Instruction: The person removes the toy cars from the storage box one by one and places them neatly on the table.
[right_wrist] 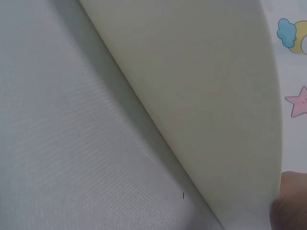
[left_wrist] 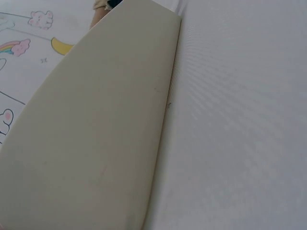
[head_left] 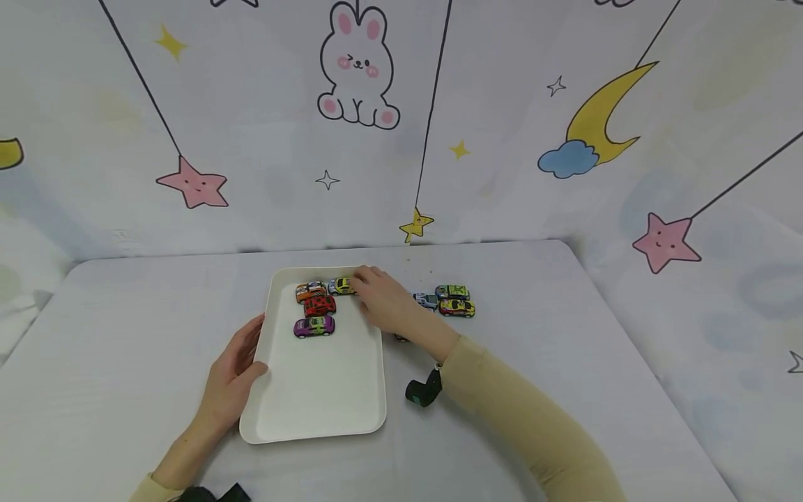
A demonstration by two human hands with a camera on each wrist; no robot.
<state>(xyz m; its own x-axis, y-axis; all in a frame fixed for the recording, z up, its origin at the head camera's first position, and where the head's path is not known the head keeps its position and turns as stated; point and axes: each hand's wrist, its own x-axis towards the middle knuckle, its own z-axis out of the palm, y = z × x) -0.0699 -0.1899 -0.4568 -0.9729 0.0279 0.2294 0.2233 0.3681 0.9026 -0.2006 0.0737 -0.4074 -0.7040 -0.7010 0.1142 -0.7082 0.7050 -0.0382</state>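
Note:
In the head view, a white tray [head_left: 316, 390] lies on the table. My left hand [head_left: 228, 376] grips its left edge, thumb over the rim. At the tray's far right corner, my right hand [head_left: 385, 303] holds the right end of a yellow toy car [head_left: 340, 286], its fingertips partly hidden. Left of that car sits an orange toy car [head_left: 310, 291], with a red toy car [head_left: 320, 305] and a purple toy car [head_left: 314, 326] nearer. The left wrist view shows the tray's outer wall [left_wrist: 96, 115]; the right wrist view shows that wall [right_wrist: 206, 96] and part of a finger [right_wrist: 291, 201].
Right of the tray are a green toy car [head_left: 452, 291], a yellow-and-red toy car [head_left: 457, 308] and a pale blue toy car [head_left: 426, 300]. Another, mostly hidden car [head_left: 401, 338] lies under the right forearm. A black wrist camera [head_left: 423, 392] hangs by the right sleeve.

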